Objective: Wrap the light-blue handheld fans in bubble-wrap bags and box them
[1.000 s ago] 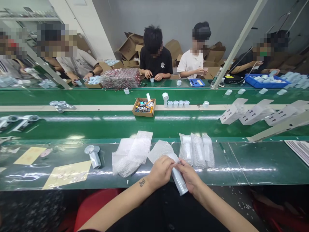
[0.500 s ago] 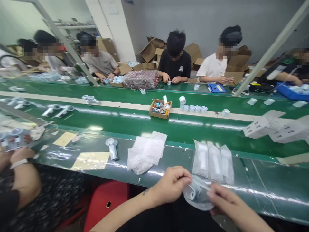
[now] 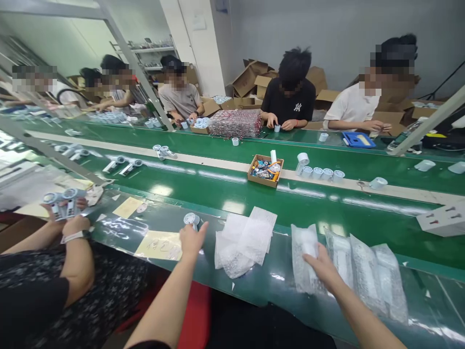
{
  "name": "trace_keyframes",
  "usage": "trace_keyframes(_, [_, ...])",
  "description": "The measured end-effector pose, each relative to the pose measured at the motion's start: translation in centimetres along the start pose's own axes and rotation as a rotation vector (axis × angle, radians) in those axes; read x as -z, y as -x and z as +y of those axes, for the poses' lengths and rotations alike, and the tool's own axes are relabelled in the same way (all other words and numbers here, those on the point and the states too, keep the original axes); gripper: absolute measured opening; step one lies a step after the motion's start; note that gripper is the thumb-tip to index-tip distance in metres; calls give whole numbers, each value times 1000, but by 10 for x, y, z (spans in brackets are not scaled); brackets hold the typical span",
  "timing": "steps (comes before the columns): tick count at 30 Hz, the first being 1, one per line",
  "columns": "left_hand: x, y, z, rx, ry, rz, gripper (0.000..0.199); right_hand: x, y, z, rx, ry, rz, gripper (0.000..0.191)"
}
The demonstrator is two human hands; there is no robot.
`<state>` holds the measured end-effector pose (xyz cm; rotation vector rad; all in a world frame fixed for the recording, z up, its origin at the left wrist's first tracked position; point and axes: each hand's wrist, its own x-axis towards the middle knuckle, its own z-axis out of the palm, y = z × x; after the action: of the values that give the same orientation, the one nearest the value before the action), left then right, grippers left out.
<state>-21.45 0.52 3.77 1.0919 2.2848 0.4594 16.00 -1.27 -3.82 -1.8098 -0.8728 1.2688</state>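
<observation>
My left hand point(image 3: 192, 240) is over the handle of a pale blue handheld fan point(image 3: 191, 219) with a round slotted head. Its thumb stands out to the right, while the other fingers are partly hidden. The fan lies on the green bench. My right hand point(image 3: 321, 266) has its thumb and fingers on a bubble-wrap bag point(image 3: 303, 237) with a pale item inside, resting on the bench. To the right of it lie several similar bubble-wrap bags point(image 3: 366, 271) in a row. Between my hands is a loose pile of flat bubble-wrap bags point(image 3: 247, 240).
Beyond the bench runs a green conveyor point(image 3: 218, 194) with a cardboard box of small parts point(image 3: 267, 177) and several pale cups point(image 3: 317, 173). A co-worker on the left holds fans point(image 3: 63, 206). Yellow paper point(image 3: 156, 246) lies near my left hand. Co-workers sit opposite.
My hands, earlier together on a clear bag, have moved apart. The left has gone to the fan; the right is at a bag left of the row. The view has swung left.
</observation>
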Motion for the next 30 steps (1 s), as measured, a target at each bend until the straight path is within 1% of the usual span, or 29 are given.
trace_keyframes(1, [8,-19,-16,96,-29,40,41,6,-11,2,24,30,59,62])
trace_keyframes(2, [12,-33,-30,166,-46,53,39,12,-20,5,33,38,97,60])
trace_keyframes(4, [12,-48,-51,238,-53,45,34,22,-27,7,44,20,158,55])
trace_keyframes(5, [8,-50,-56,244,-43,33,33,24,-26,7,57,7,187,53])
trace_keyframes(7, [-8,-45,-54,209,8,5,36,18,-16,4,92,-31,222,50])
trace_keyframes(9, [-33,-25,-39,135,83,-47,42,-4,1,-2,123,-66,217,50])
trace_keyframes(10, [-49,-11,-28,77,137,-106,45,-19,9,-6,114,-97,181,50])
trace_keyframes(11, [-65,5,-16,19,187,-176,47,-36,18,-11,71,-152,107,49])
trace_keyframes(12, [-80,22,-4,-43,239,-265,49,-53,24,-16,-3,-241,3,49])
trace_keyframes(13, [-93,39,7,-144,333,-443,51,-67,30,-20,-107,-372,-134,49])
trace_keyframes(14, [-103,52,16,-193,356,-545,54,-78,34,-24,-193,-494,-241,50])
trace_keyframes(15, [-109,61,22,-288,353,-663,55,-85,36,-28,-258,-599,-314,51])
trace_keyframes(16, [-111,65,26,-413,304,-731,54,-86,37,-30,-289,-672,-338,51])
trace_keyframes(17, [-110,64,28,-559,198,-735,49,-83,38,-31,-288,-702,-308,50])
trace_keyframes(18, [-106,57,28,-719,50,-697,42,-75,38,-31,-286,-707,-262,47])
trace_keyframes(19, [-101,48,26,-865,-132,-630,35,-65,38,-30,-300,-700,-225,45])
trace_keyframes(20, [-96,36,23,-969,-313,-555,34,-54,39,-28,-323,-693,-199,43])
trace_keyframes(21, [-93,25,21,-1033,-466,-507,34,-43,41,-25,-347,-686,-184,41])
trace_keyframes(22, [-91,15,19,-1064,-579,-502,29,-33,43,-22,-371,-681,-177,40])
trace_keyframes(23, [-91,7,18,-1073,-644,-525,20,-24,46,-18,-392,-680,-178,39])
trace_keyframes(24, [-92,3,18,-1070,-664,-549,15,-17,50,-15,-407,-685,-180,38])
trace_keyframes(25, [-93,1,20,-1060,-655,-563,16,-13,55,-11,-420,-697,-181,38])
trace_keyframes(28, [-96,9,33,-1013,-575,-528,23,-6,69,-5,-457,-750,-212,37])
trace_keyframes(30, [-96,22,47,-976,-497,-500,27,-7,79,-7,-449,-794,-319,39])
